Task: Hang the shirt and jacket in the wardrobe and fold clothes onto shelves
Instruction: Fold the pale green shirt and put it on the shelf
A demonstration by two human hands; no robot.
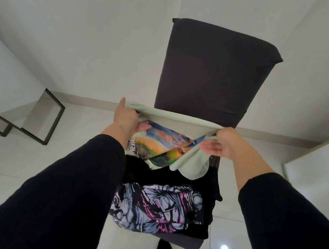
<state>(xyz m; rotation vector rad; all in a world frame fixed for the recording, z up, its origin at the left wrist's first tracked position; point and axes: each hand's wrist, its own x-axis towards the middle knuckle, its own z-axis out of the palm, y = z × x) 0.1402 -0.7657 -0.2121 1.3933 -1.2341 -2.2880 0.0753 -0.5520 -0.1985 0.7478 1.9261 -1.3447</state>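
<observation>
Gripping the pale green T-shirt along its upper edge, both hands were clamped on cloth: the left hand pinched one end, the right hand the other, well apart, with the fabric stretched between them. The shirt hung just above the chair seat, its bright printed panel turned up and one loose flap drooping near the right hand. My read was a fold in progress, and to do it well the edge needed to stay taut and level, the flap tucked in before the shirt came down, so the print lay flat. Below it, on the dark chair, lay a black garment and a patterned piece in grey and pink, heaped and touching. White glossy floor tiles ran out to plain white walls; a black metal frame stood off to the left. No wardrobe showed from where the camera looked.
</observation>
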